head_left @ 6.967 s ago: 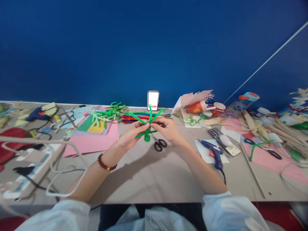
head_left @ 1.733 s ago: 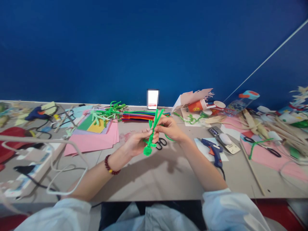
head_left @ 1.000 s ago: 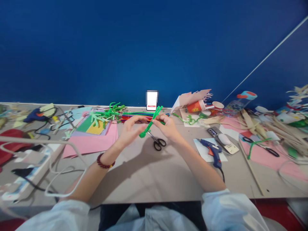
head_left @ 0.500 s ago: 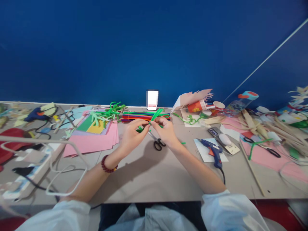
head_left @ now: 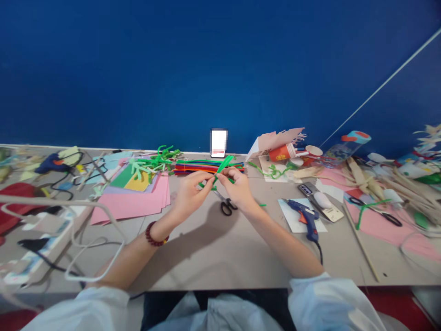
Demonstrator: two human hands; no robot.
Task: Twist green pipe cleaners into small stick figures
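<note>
Both hands meet above the middle of the table, pinching green pipe cleaners [head_left: 224, 163] between them. My left hand [head_left: 193, 187] grips them from the left with thumb and fingertips. From the other side, my right hand [head_left: 237, 186] is closed on the same bundle, whose upper ends stick up to the right. Black-handled scissors [head_left: 226, 207] lie below the hands, their blades partly hidden. Behind the hands rests a stack of coloured pipe cleaners [head_left: 186, 167].
A phone [head_left: 218, 143] stands against the blue wall. On the left are pink paper sheets [head_left: 129, 207], green twisted stems [head_left: 161, 158] and a power strip [head_left: 44, 250]. To the right lie a glue gun [head_left: 305, 216], another phone [head_left: 320, 201], a wooden stick [head_left: 361, 243] and more scissors [head_left: 391, 218].
Both hands stay in almost the same place, still pinching the green pipe cleaners. The green pieces below the fingers have shifted slightly.
</note>
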